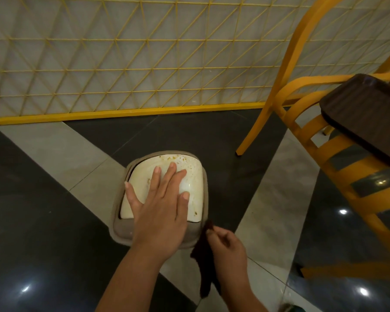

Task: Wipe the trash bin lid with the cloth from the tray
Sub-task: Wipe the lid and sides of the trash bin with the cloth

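Observation:
A small trash bin stands on the floor below me, with a cream lid set in a beige rim. Brownish stains dot the lid's far edge and right side. My left hand lies flat on the lid, fingers spread. My right hand is just right of the bin's near corner, pinching a dark brown cloth that hangs down beside the bin. A dark brown tray rests on a yellow chair at the right; nothing is visible on it.
The yellow metal chair stands to the right of the bin, its nearest leg about a hand's width beyond it. A yellow wire-grid partition runs along the floor behind the bin. The floor is glossy dark and grey tile.

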`<action>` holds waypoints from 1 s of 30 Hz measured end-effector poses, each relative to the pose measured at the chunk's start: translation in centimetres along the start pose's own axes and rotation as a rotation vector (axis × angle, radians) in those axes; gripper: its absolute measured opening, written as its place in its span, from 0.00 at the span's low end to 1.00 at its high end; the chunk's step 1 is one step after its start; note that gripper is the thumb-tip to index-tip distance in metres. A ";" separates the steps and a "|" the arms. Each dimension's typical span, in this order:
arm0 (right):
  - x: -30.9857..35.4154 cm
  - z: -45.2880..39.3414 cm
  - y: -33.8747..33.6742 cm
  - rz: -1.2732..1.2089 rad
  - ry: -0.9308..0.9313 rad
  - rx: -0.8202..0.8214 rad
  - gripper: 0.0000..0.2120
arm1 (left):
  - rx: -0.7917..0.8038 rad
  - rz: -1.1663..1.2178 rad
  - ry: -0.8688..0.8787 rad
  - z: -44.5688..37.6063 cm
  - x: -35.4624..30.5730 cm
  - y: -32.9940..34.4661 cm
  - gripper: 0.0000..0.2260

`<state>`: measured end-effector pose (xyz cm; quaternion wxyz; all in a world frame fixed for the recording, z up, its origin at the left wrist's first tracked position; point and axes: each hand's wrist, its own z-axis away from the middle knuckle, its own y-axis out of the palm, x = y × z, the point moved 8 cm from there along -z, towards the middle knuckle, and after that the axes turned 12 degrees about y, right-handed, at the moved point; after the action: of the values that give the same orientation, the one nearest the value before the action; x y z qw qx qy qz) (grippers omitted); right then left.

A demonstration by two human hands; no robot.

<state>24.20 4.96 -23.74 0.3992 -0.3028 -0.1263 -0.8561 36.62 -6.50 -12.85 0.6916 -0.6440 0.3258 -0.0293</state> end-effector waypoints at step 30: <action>1.5 2.8 2.6 0.033 -0.276 -0.014 0.09 | 0.014 -0.002 0.015 0.0 0.9 0.5 0.26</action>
<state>26.64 3.60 -20.62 0.3898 -0.4224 -0.1692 -0.8006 37.12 -6.86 -13.72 0.6935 -0.6392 0.3302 -0.0369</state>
